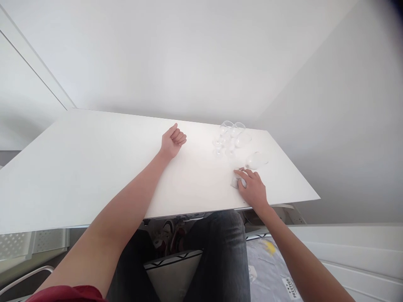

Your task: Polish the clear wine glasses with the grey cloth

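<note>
My left hand (pixel 172 141) rests on the white table (pixel 94 163) near its middle, curled into a loose fist with nothing visible in it. My right hand (pixel 252 187) lies near the table's front right edge, fingers bent over a small white object (pixel 235 180) that I cannot make out. Just beyond my right hand a clear stemmed glass (pixel 255 160) lies on its side. Behind it several clear stemmed glasses (pixel 232 135) stand close together.
White walls close in behind and to the right of the table. My legs in dark jeans (pixel 217 256) are under the front edge. A plastic-wrapped package (pixel 277 272) lies on the floor at the right, and a perforated metal panel (pixel 31 243) is at the left.
</note>
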Demonstrator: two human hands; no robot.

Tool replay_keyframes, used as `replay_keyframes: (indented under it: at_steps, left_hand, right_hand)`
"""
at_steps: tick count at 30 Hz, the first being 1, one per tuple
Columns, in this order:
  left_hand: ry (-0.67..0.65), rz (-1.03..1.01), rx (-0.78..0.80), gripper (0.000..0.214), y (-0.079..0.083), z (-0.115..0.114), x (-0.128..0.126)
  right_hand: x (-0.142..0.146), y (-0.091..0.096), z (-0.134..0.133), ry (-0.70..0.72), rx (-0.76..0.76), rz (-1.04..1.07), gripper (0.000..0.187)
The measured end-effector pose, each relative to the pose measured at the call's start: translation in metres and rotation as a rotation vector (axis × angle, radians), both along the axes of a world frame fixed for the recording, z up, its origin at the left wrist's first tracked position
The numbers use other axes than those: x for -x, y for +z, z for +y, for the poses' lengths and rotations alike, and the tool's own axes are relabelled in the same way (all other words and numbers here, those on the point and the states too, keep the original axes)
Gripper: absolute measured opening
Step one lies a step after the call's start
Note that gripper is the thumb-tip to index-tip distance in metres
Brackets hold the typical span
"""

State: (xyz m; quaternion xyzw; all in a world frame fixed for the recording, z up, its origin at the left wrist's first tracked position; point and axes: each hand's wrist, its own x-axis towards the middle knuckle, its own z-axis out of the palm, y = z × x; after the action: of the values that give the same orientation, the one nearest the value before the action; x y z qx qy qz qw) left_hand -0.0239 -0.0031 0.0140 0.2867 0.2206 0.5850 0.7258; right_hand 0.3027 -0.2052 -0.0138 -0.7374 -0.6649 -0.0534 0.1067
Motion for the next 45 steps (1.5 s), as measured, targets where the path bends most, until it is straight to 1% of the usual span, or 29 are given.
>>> replay_keyframes:
  at_steps: [2, 6, 9, 12, 14, 17, 20, 22, 25, 27, 28, 30, 32, 34, 36, 37, 38, 39, 41, 43, 44, 45]
  left_hand:
    - [-0.043, 0.009, 0.012, 0.07, 0.0, 0.0, 0.0]
    - [-0.128, 0.025, -0.007, 0.069, -0.003, 0.001, 0.001]
    - [-0.158, 0.017, -0.036, 0.068, -0.004, 0.002, 0.002]
    - [-0.168, 0.028, -0.013, 0.067, -0.003, 0.002, 0.001]
    - [-0.172, 0.042, 0.007, 0.067, -0.003, 0.001, 0.001]
    - [-0.184, 0.053, -0.004, 0.066, -0.002, 0.0, 0.001]
    - [-0.214, 0.07, -0.025, 0.067, -0.003, 0.0, 0.0]
    - [-0.233, 0.078, -0.036, 0.067, -0.004, 0.0, 0.0]
    - [-0.244, 0.078, -0.06, 0.066, -0.007, 0.001, 0.0]
    - [-0.248, 0.082, -0.075, 0.066, -0.008, 0.002, -0.001]
    - [-0.251, 0.087, -0.077, 0.066, -0.008, 0.002, -0.001]
    - [-0.249, 0.098, -0.07, 0.065, -0.007, 0.001, -0.003]
    - [-0.21, 0.109, -0.055, 0.064, -0.006, 0.001, -0.004]
    - [-0.12, 0.117, -0.028, 0.063, -0.004, 0.0, -0.006]
    - [-0.005, 0.113, 0.012, 0.063, -0.002, 0.0, -0.005]
    - [0.045, 0.101, 0.033, 0.063, 0.0, 0.0, -0.004]
    - [0.084, 0.078, 0.053, 0.063, 0.001, 0.0, -0.003]
    - [0.109, 0.043, 0.071, 0.063, 0.002, 0.0, -0.002]
    - [0.117, -0.047, 0.101, 0.063, 0.004, -0.002, 0.001]
    - [0.041, -0.111, 0.133, 0.062, 0.006, -0.003, 0.002]
    - [-0.029, -0.115, 0.154, 0.061, 0.006, -0.004, 0.002]
    - [-0.107, -0.105, 0.174, 0.061, 0.005, -0.005, 0.003]
  right_hand:
    - [-0.008, 0.001, -0.001, -0.018, 0.006, 0.009, 0.048]
    - [-0.004, 0.005, 0.01, -0.013, 0.052, 0.034, 0.052]
    - [0.001, 0.007, 0.019, 0.014, 0.063, 0.05, 0.054]
    - [0.001, 0.008, 0.022, 0.039, 0.059, 0.049, 0.054]
    - [0.0, 0.008, 0.023, 0.037, 0.056, 0.042, 0.055]
    - [-0.001, 0.007, 0.022, 0.036, 0.056, 0.025, 0.056]
    - [0.0, 0.004, 0.011, 0.016, 0.025, -0.004, 0.057]
    - [0.004, 0.001, -0.001, -0.01, -0.009, -0.013, 0.053]
    - [0.014, 0.0, -0.02, -0.045, -0.059, 0.009, 0.038]
    - [0.026, 0.005, -0.022, -0.024, -0.055, 0.068, 0.028]
    - [0.034, 0.009, -0.018, 0.009, -0.036, 0.125, 0.023]
    - [0.06, 0.018, 0.002, 0.104, 0.044, 0.312, 0.016]
    - [0.095, 0.026, 0.037, 0.182, 0.094, 0.541, 0.016]
    - [0.136, 0.028, 0.082, 0.214, 0.017, 0.776, 0.018]
    - [0.174, 0.024, 0.127, 0.158, -0.103, 1.042, 0.02]
    - [0.188, 0.021, 0.148, 0.146, -0.128, 1.166, 0.019]
    - [0.199, 0.017, 0.165, 0.165, -0.126, 1.292, 0.016]
    - [0.204, 0.014, 0.179, 0.215, -0.106, 1.431, 0.013]
    - [0.203, 0.01, 0.197, 0.413, 0.018, 1.71, 0.014]
    - [0.189, 0.008, 0.203, 0.652, 0.157, 1.905, 0.017]
    - [0.181, 0.007, 0.204, 0.746, 0.225, 1.959, 0.019]
    - [0.173, 0.007, 0.204, 0.809, 0.281, 2.002, 0.021]
